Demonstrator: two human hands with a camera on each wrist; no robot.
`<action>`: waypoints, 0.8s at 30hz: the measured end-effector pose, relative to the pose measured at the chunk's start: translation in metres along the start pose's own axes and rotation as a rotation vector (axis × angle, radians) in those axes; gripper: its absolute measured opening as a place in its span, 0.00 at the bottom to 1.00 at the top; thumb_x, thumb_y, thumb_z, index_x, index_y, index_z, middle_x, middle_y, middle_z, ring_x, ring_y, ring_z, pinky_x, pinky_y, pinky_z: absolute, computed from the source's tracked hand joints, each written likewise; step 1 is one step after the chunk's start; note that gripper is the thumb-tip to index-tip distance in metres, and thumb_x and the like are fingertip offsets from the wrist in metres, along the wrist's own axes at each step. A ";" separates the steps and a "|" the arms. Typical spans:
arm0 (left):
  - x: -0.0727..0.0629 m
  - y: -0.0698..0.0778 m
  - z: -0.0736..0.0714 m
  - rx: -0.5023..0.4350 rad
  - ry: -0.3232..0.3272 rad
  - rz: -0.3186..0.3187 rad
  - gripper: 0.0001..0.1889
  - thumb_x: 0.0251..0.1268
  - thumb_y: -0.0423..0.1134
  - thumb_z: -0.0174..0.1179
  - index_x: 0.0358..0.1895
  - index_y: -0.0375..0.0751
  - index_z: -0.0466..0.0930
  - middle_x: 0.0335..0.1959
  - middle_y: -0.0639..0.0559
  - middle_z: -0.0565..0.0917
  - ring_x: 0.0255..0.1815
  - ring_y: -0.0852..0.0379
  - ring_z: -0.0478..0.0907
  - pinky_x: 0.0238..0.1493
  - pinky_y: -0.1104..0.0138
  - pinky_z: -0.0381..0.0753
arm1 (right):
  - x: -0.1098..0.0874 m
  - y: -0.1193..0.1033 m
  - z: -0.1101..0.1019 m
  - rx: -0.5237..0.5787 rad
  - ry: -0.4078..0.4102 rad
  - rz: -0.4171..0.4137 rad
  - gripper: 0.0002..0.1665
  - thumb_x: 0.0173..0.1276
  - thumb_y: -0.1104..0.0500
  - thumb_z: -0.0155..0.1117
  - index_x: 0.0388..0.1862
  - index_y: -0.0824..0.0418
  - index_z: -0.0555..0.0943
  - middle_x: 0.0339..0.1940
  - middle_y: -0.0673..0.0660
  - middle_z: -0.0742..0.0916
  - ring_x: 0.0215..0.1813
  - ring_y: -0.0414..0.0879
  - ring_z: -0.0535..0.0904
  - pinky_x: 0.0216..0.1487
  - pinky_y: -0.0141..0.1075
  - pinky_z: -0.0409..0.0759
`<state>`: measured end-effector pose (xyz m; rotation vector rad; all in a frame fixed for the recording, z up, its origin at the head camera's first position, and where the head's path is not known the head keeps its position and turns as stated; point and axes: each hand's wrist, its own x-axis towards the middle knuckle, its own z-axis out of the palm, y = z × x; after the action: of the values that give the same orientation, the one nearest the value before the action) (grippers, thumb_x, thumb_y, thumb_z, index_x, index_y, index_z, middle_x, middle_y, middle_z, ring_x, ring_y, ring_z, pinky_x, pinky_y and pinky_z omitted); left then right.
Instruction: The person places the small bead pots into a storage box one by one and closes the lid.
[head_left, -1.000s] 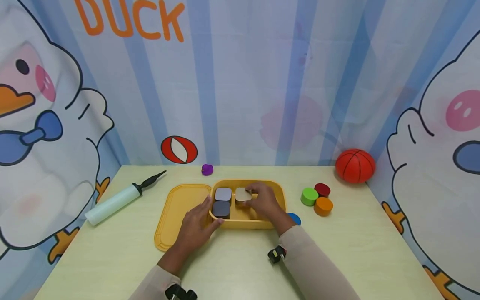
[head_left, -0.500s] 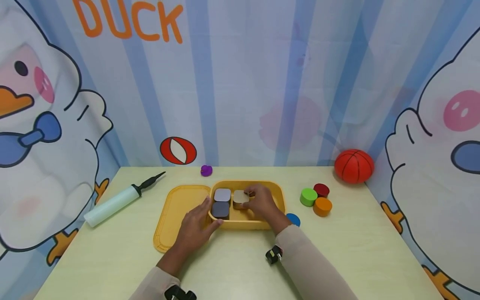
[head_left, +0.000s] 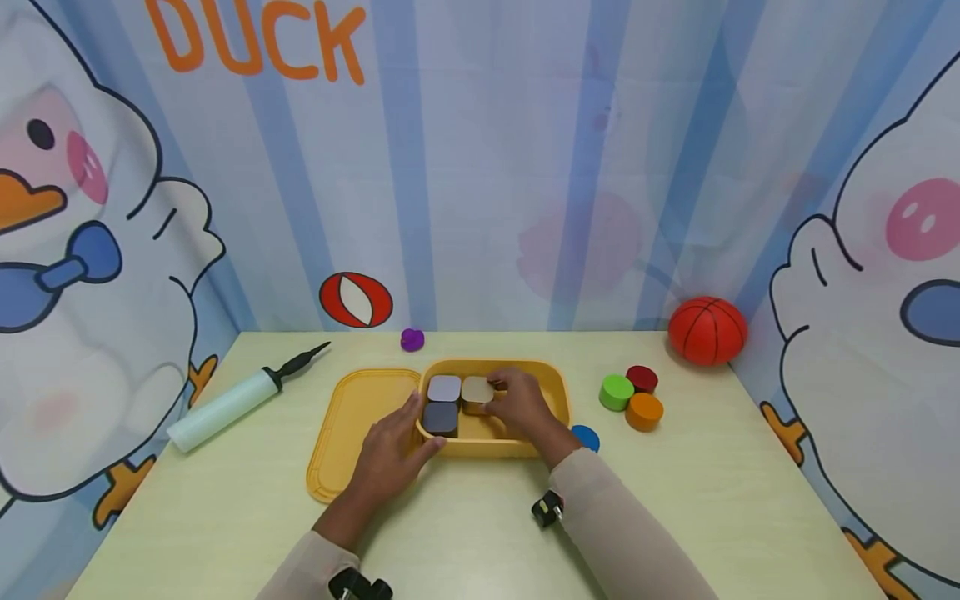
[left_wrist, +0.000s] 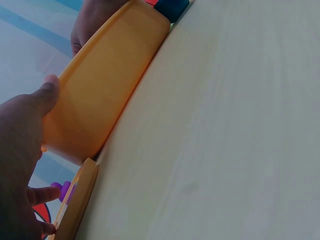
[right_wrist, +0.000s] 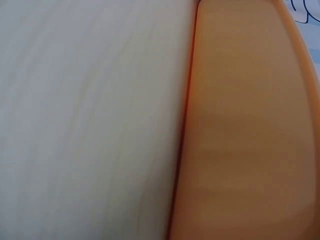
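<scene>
The beige block (head_left: 477, 390) is in the yellow box (head_left: 495, 450), just right of the light purple block (head_left: 444, 387); I can't tell if they touch. The right hand (head_left: 523, 406) is nearer and pinches it from the right, so its grip is narrow. The block's top looks square, with no long side. The dark gray block (head_left: 441, 418) sits on the near left. The left hand's (head_left: 390, 454) thumb touches the box, its fingers loose over the yellow lid (head_left: 341, 433) on the desk (head_left: 480, 525).
</scene>
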<state>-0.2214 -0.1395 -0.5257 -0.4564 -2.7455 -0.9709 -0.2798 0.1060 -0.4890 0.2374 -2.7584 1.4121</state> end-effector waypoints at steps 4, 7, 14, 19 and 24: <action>0.000 0.001 -0.001 0.003 0.000 0.002 0.46 0.76 0.58 0.68 0.87 0.41 0.58 0.88 0.46 0.63 0.87 0.37 0.66 0.84 0.34 0.65 | 0.000 -0.001 -0.001 0.004 -0.009 0.002 0.29 0.69 0.69 0.78 0.68 0.71 0.83 0.68 0.69 0.87 0.71 0.65 0.85 0.63 0.48 0.90; 0.000 0.001 -0.001 0.003 0.007 0.009 0.47 0.75 0.58 0.69 0.87 0.40 0.59 0.88 0.46 0.64 0.87 0.37 0.66 0.83 0.34 0.66 | 0.000 0.000 -0.001 0.018 -0.020 0.003 0.29 0.71 0.69 0.77 0.69 0.70 0.82 0.69 0.69 0.86 0.72 0.65 0.84 0.64 0.47 0.90; 0.001 -0.001 -0.002 -0.004 0.001 0.004 0.47 0.74 0.59 0.70 0.87 0.42 0.60 0.88 0.47 0.64 0.87 0.38 0.66 0.83 0.34 0.67 | 0.000 0.002 -0.002 0.046 -0.026 0.013 0.29 0.72 0.68 0.76 0.70 0.69 0.82 0.71 0.69 0.85 0.74 0.66 0.83 0.64 0.46 0.89; 0.000 -0.002 -0.001 -0.006 -0.001 0.000 0.47 0.74 0.59 0.70 0.87 0.42 0.59 0.88 0.47 0.64 0.87 0.39 0.66 0.83 0.35 0.66 | 0.000 0.001 -0.005 0.046 -0.018 0.028 0.31 0.70 0.67 0.78 0.71 0.68 0.81 0.71 0.69 0.85 0.74 0.66 0.83 0.63 0.45 0.90; 0.000 -0.001 0.000 -0.003 0.026 0.025 0.47 0.74 0.57 0.70 0.86 0.39 0.60 0.87 0.44 0.66 0.86 0.37 0.68 0.82 0.34 0.68 | -0.003 -0.002 -0.012 0.055 -0.027 0.045 0.32 0.71 0.65 0.78 0.72 0.67 0.81 0.74 0.69 0.83 0.75 0.66 0.82 0.64 0.46 0.89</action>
<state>-0.2215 -0.1406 -0.5261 -0.4737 -2.7095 -0.9686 -0.2766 0.1150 -0.4806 0.1981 -2.7660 1.5076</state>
